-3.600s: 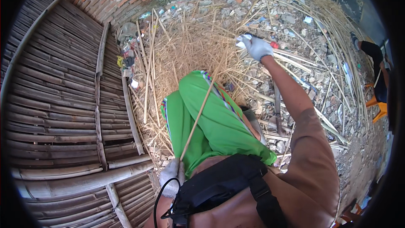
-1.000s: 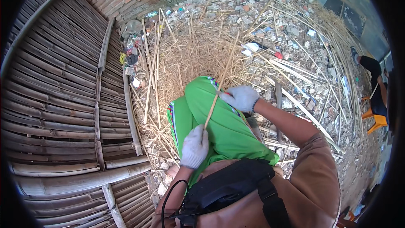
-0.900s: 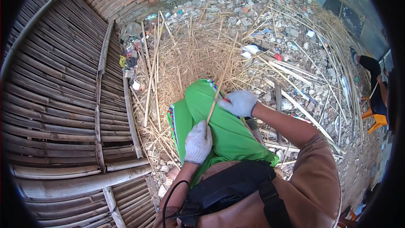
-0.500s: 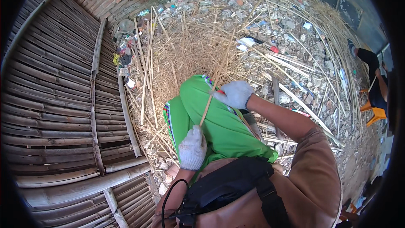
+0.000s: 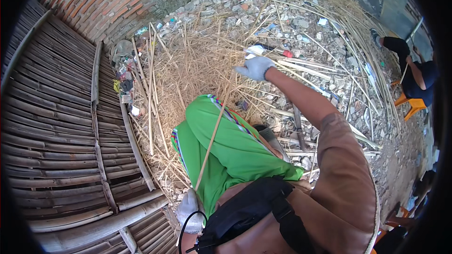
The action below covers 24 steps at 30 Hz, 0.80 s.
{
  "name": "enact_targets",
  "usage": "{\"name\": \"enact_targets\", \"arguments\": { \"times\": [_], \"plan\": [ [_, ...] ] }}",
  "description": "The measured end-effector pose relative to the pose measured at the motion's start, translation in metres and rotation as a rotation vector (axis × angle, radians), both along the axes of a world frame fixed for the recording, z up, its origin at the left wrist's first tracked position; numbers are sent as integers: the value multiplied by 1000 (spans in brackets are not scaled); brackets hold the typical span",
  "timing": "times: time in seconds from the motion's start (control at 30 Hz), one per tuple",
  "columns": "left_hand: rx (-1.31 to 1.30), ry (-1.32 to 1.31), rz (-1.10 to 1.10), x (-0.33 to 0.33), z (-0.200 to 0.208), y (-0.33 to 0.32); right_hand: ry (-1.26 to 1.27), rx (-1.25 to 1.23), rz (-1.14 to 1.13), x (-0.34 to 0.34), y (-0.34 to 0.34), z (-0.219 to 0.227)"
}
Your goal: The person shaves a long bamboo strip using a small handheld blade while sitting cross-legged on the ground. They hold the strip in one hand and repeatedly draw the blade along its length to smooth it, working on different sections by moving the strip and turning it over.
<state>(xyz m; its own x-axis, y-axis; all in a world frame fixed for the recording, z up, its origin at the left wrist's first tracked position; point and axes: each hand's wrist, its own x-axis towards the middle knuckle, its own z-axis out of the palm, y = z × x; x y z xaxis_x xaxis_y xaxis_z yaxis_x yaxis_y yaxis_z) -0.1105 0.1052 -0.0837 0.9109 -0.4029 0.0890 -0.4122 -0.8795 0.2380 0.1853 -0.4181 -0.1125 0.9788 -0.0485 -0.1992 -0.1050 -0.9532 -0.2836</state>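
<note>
A long thin bamboo strip [image 5: 212,141] slants over my green-clad knees. My left hand [image 5: 188,210], in a whitish knit glove, is closed on its near end beside my left hip. With the arm stretched forward, my right hand [image 5: 256,68], also gloved, has its fingers drawn together at the strip's far part. Straw-coloured shavings hide just where the fingers meet it, and anything small inside that hand cannot be made out. Beneath and ahead of the strip lies a heap of fine bamboo shavings [image 5: 197,61].
A dark long-bladed tool [image 5: 298,124] lies on the rubble right of my legs. Split bamboo lengths [image 5: 313,69] are strewn beyond it. A bamboo slat wall [image 5: 52,127] rises on the left, a brick wall [image 5: 108,4] behind. At far right a person sits on an orange stool [image 5: 412,106].
My right hand has moved forward, away from my knees, along the strip. My left hand has drawn back toward my hip with the near end. The view has shifted slightly.
</note>
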Motion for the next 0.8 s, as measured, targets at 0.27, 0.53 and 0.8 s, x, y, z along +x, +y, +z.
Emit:
{"name": "enact_targets", "arguments": {
  "times": [0.27, 0.53, 0.8],
  "plan": [
    [-236, 147, 107, 6, 4, 2, -249, 58, -157, -8, -11, 2],
    [-463, 377, 89, 82, 3, -75, -33, 200, 158, -83, 105, 11],
    [-460, 161, -77, 136, -7, -113, 90, 41, 313, -107, 155, 51]
  ]
}}
